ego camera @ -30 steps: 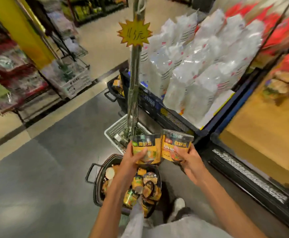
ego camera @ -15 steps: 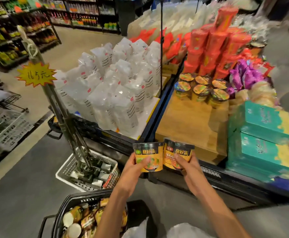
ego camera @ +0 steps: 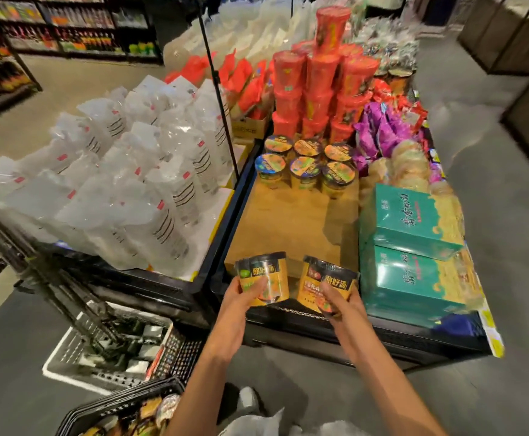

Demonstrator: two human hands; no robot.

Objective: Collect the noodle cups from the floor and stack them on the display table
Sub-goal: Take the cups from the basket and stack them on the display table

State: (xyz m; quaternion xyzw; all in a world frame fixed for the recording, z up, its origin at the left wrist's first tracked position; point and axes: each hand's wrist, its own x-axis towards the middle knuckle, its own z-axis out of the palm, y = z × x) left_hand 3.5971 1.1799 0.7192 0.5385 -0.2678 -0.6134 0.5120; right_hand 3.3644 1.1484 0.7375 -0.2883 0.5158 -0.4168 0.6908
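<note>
My left hand (ego camera: 241, 305) grips a yellow noodle cup with a black lid (ego camera: 264, 276), held upright over the front edge of the display table (ego camera: 291, 225). My right hand (ego camera: 340, 302) grips a second yellow noodle cup (ego camera: 323, 283), tilted to the right. Both cups hang side by side just above the table's wooden top. Several matching cups (ego camera: 305, 166) stand in two rows at the back of that bare wood. On the floor at the bottom edge, a black basket (ego camera: 121, 404) holds more cups.
Red noodle tubs (ego camera: 319, 77) are stacked behind the rows. Two teal boxes (ego camera: 414, 247) lie to the right, purple packets (ego camera: 382, 133) behind them. White bagged goods (ego camera: 125, 180) fill the left bin. A white basket (ego camera: 99, 357) and a sign pole (ego camera: 216, 86) stand left.
My view has risen from the floor basket to the display table. Both hands have carried the two cups up and forward, from above the basket to the table's front edge.
</note>
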